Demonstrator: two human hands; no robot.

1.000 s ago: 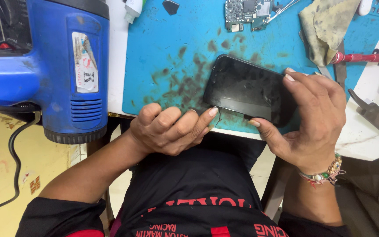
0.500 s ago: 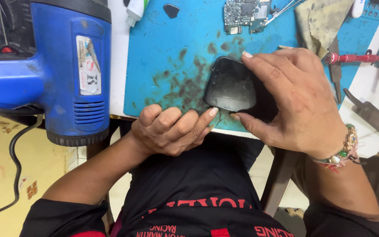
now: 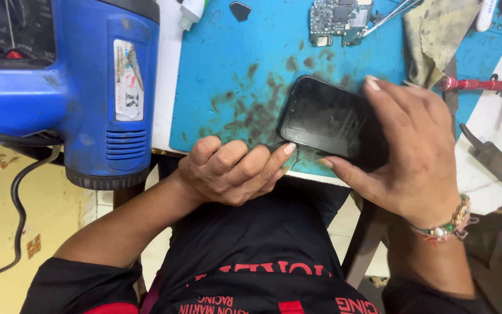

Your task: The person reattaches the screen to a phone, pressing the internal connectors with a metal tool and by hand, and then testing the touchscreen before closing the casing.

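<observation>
A black phone (image 3: 326, 116) lies face-up at the near edge of a stained blue work mat (image 3: 233, 70). My right hand (image 3: 413, 157) lies over the phone's right half and grips it, with the thumb at the near edge and the fingers over the far side. My left hand (image 3: 228, 171) is curled into a fist at the table edge. Its thumb tip presses at the phone's near left corner, where a thin blade (image 3: 296, 158) pokes out from the pinch.
A big blue heat gun (image 3: 88, 87) stands at the left with its cable hanging down. A circuit board (image 3: 338, 20) and tweezers (image 3: 393, 10) lie at the back of the mat. To the right are a dirty cloth (image 3: 437, 35), a red-handled tool (image 3: 474, 84) and metal tools.
My right hand went from holding the phone's right end to lying over it, then slid right, uncovering more of the screen. My left hand stayed at the phone's corner.
</observation>
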